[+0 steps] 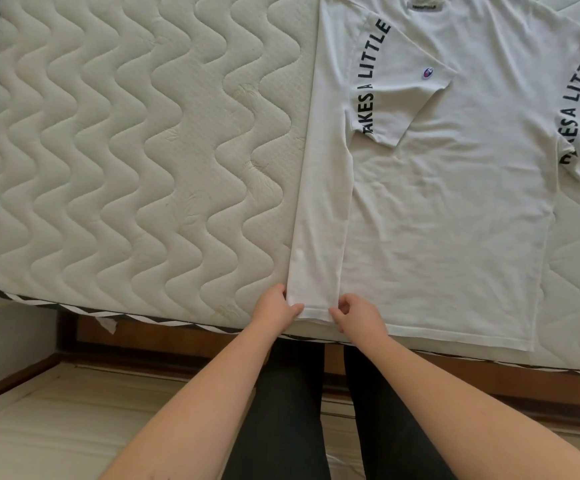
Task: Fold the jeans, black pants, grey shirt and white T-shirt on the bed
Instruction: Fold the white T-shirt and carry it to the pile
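Head view: a white cotton T-shirt with black curved lettering on both short sleeves lies flat on the bed, a cream quilted mattress with a wavy stitch pattern, on the right half of the frame; its hem lies along the near edge of the mattress and its collar, with a dark label, sits at the top of the frame; the left side of the garment is folded inward as a long narrow strip from shoulder to hem, with the left sleeve turned over onto the chest; a small red and blue logo shows on that sleeve; the right sleeve lies spread out at the right edge. The left hand pinches the outer corner of the folded strip at the hem; the right hand pinches the inner edge of the same strip, fingers curled on the cloth; the two hands sit close together. Dark trouser legs of the person stand beside a brown wooden bed frame.
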Demonstrator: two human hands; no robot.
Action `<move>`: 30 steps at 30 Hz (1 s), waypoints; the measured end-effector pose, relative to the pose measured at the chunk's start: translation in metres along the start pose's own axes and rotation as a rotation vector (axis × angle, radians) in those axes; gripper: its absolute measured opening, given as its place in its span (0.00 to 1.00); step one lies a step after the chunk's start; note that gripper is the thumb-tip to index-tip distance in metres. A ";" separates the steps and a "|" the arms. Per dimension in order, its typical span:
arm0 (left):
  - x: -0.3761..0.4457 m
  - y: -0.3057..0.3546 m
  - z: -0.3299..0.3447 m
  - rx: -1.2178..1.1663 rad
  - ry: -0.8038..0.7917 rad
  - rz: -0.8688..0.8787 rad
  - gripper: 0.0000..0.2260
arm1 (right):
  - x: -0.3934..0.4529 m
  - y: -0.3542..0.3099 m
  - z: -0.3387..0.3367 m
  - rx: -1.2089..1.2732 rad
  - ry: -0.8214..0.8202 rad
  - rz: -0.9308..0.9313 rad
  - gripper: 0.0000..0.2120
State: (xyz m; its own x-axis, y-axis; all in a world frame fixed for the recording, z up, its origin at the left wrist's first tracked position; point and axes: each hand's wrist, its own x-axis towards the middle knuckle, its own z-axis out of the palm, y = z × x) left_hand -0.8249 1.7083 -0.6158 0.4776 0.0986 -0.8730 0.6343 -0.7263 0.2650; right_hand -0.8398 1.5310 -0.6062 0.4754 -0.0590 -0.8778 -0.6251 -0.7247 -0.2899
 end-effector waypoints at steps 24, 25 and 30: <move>0.016 0.016 -0.008 0.031 0.123 -0.017 0.09 | 0.020 -0.020 -0.035 -0.387 -0.217 0.095 0.18; 0.019 0.020 -0.012 0.043 0.142 -0.005 0.10 | 0.026 -0.025 -0.043 -0.392 -0.177 0.089 0.22; 0.045 0.065 -0.044 -0.128 0.288 0.185 0.07 | 0.067 -0.056 -0.109 0.016 0.253 -0.093 0.15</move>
State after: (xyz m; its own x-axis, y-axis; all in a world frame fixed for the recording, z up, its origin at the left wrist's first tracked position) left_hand -0.7349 1.6953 -0.6197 0.7314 0.1741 -0.6594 0.5835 -0.6602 0.4729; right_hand -0.7058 1.4930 -0.6069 0.6693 -0.1641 -0.7246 -0.5804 -0.7244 -0.3720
